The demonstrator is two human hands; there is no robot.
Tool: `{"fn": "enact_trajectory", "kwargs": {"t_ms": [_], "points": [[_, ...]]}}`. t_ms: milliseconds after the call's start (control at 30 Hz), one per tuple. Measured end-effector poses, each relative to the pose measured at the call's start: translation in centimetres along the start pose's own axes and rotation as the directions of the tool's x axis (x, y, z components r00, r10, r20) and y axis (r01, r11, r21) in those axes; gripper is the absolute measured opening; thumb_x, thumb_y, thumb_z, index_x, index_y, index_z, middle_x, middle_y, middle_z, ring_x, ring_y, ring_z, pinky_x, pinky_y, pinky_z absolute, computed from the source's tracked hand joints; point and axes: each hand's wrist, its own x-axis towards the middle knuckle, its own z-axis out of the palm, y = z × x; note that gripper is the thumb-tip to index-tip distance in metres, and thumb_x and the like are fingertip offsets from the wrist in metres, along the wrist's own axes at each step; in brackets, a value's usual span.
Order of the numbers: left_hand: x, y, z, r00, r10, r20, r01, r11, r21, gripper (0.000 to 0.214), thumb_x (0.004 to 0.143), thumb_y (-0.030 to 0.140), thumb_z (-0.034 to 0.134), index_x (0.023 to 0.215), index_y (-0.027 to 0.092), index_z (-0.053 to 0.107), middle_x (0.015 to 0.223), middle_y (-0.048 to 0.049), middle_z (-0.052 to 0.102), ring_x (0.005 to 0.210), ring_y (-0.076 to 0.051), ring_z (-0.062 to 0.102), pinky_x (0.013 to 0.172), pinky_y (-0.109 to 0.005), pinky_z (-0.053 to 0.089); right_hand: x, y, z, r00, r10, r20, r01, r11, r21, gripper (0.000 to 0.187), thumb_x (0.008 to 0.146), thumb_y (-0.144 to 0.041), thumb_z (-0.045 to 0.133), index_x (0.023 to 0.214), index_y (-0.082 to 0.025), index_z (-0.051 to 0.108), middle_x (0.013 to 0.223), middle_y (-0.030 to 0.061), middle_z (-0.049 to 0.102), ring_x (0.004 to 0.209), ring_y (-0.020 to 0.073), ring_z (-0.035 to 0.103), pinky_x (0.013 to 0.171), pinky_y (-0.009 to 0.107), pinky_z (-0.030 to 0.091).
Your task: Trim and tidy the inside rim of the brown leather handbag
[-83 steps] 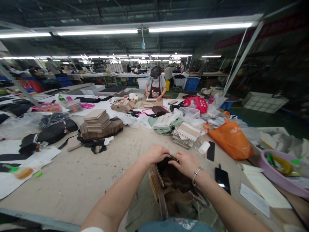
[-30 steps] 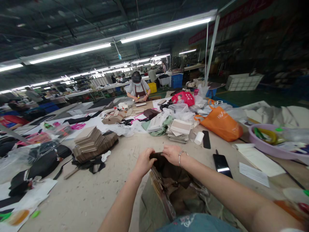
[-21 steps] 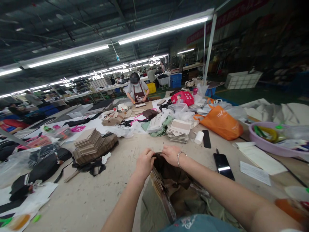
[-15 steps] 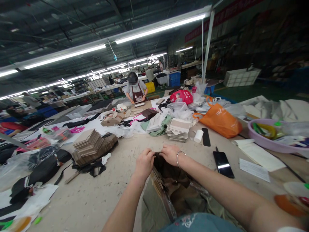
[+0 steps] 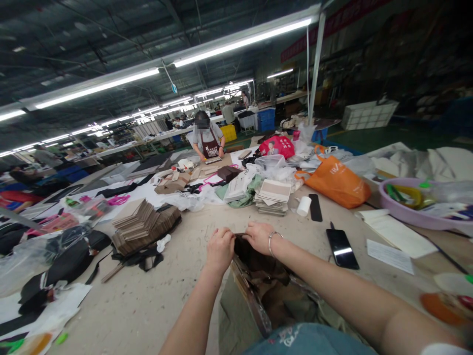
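Note:
An olive-green fabric bag [image 5: 236,305] with a dark brown lining lies on the table right in front of my body, its mouth spread open. My left hand [image 5: 220,248] pinches the far edge of that mouth, fingers closed on the rim. Close beside it, my right hand [image 5: 260,236], with a silver bracelet at the wrist, grips the same far edge a little to the right. Along the bag's left side runs a stiff brown edge with clear film or a shiny strip. My forearms and clothing cover part of the bag's near side.
A stack of brown boards [image 5: 135,219] sits at the left, beside black straps. Ahead lie pale boards [image 5: 272,195], a white roll [image 5: 303,206] and an orange bag [image 5: 334,180]. At right are a phone [image 5: 342,248] and a purple basin [image 5: 399,214]. A co-worker [image 5: 209,138] stands across the table.
Both hands stay on the far rim of the bag, almost unmoved. The view has shifted very slightly.

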Motion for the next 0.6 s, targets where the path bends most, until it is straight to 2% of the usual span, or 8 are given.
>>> {"fn": "enact_trajectory", "kwargs": {"t_ms": [133, 333, 500, 600], "points": [[-0.03, -0.15, -0.15, 0.999, 0.051, 0.015, -0.049, 0.994, -0.102, 0.011, 0.083, 0.014, 0.051, 0.076, 0.021, 0.057, 0.087, -0.0021, 0.062, 0.083, -0.017, 0.057, 0.096, -0.041, 0.039, -0.20, 0.03, -0.06, 1.000, 0.003, -0.006, -0.003, 1.000, -0.003, 0.035, 0.092, -0.037, 0.039, 0.087, -0.018, 0.069, 0.091, 0.0081, 0.063, 0.082, 0.0188, 0.059, 0.069, 0.028, 0.044], [-0.28, -0.82, 0.03, 0.995, 0.095, -0.005, -0.094, 0.972, -0.216, 0.010, 0.082, 0.013, 0.050, 0.078, 0.020, 0.055, 0.089, -0.0021, 0.060, 0.085, -0.015, 0.056, 0.100, -0.041, 0.037, -0.42, -0.07, -0.14, 1.000, 0.017, -0.010, -0.017, 1.000, -0.006, 0.034, 0.091, -0.037, 0.040, 0.086, -0.019, 0.068, 0.090, 0.0073, 0.062, 0.080, 0.0185, 0.060, 0.066, 0.028, 0.044], [-0.21, -0.88, 0.19, 0.999, 0.031, 0.026, -0.025, 0.980, -0.198, 0.001, 0.081, 0.019, 0.057, 0.080, 0.020, 0.057, 0.091, -0.0032, 0.061, 0.086, -0.017, 0.057, 0.093, -0.039, 0.043, -0.33, -0.22, -0.17, 1.000, 0.020, 0.004, -0.020, 1.000, -0.002, 0.036, 0.092, -0.036, 0.037, 0.088, -0.019, 0.068, 0.091, 0.0079, 0.062, 0.083, 0.0185, 0.059, 0.069, 0.028, 0.044], [-0.07, -0.63, 0.40, 0.999, -0.033, 0.019, 0.035, 0.986, -0.162, 0.003, 0.078, 0.020, 0.062, 0.077, 0.020, 0.059, 0.091, -0.0034, 0.062, 0.084, -0.018, 0.058, 0.088, -0.038, 0.045, -0.32, -0.51, -0.26, 1.000, 0.014, 0.013, -0.014, 1.000, -0.004, 0.037, 0.092, -0.036, 0.036, 0.088, -0.018, 0.068, 0.091, 0.0087, 0.062, 0.082, 0.0191, 0.060, 0.069, 0.028, 0.044]]}}
